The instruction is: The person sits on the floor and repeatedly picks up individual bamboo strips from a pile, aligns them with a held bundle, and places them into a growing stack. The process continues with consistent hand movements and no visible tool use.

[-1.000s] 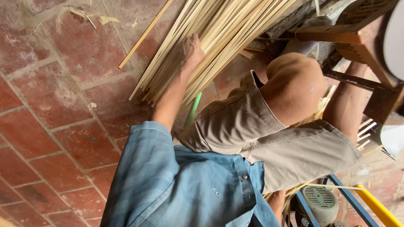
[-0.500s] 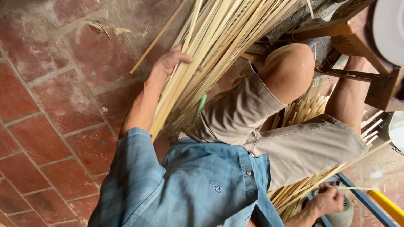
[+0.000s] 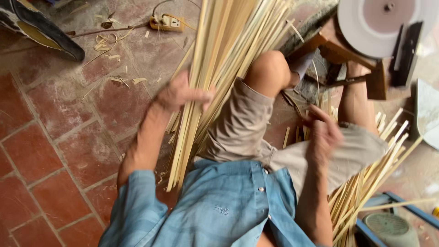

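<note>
Clearly the work in hand is gathering long pale bamboo strips (image 3: 219,68), a thick sheaf that runs from the far edge of the view down to the tiled floor (image 3: 50,151) beside the person's left thigh. The left hand (image 3: 180,96) lies on the sheaf's left side, thumb hooked across a few outer strips and fingers spread over them; its grip is loose and wide, gathering more than clamping. The right hand (image 3: 322,135) hangs over the right thigh, blurred, fingers curled; whether it holds anything I cannot tell. A second, smaller bundle of strips (image 3: 370,178) fans out to the near right, under that leg.

To do this step well, I judge the left hand should close round a modest handful, not the whole sheaf, and keep the strips parallel so their near ends stay level on the floor. Sliding the palm along the grain is safer than dragging across the edges, which look sharp enough to splinter. A power strip (image 3: 167,22) and its cord lie far left, well apart from the sheaf, and a round grey disc (image 3: 366,27) sits far right.
</note>
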